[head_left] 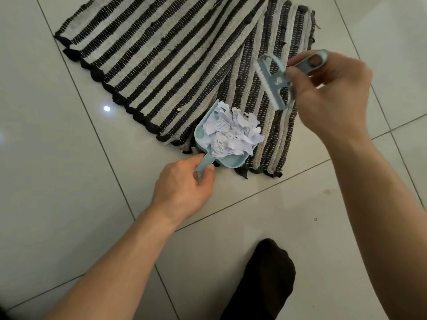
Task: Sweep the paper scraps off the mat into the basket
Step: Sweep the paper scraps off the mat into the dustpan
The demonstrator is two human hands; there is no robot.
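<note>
A black-and-cream striped woven mat (175, 54) lies on the tiled floor, with a second striped mat overlapping it on the right. A small pale-blue dustpan (228, 162) rests at the mat's near edge, heaped with torn white paper scraps (233, 130). My left hand (184, 188) grips the dustpan's handle. My right hand (330, 93) holds a small pale-blue brush (275, 82) lifted above the right mat, bristles pointing down and left. No basket is in view.
Glossy white floor tiles (69, 158) surround the mats. A foot in a dark sock (263, 280) stands on the floor at the bottom, below the dustpan.
</note>
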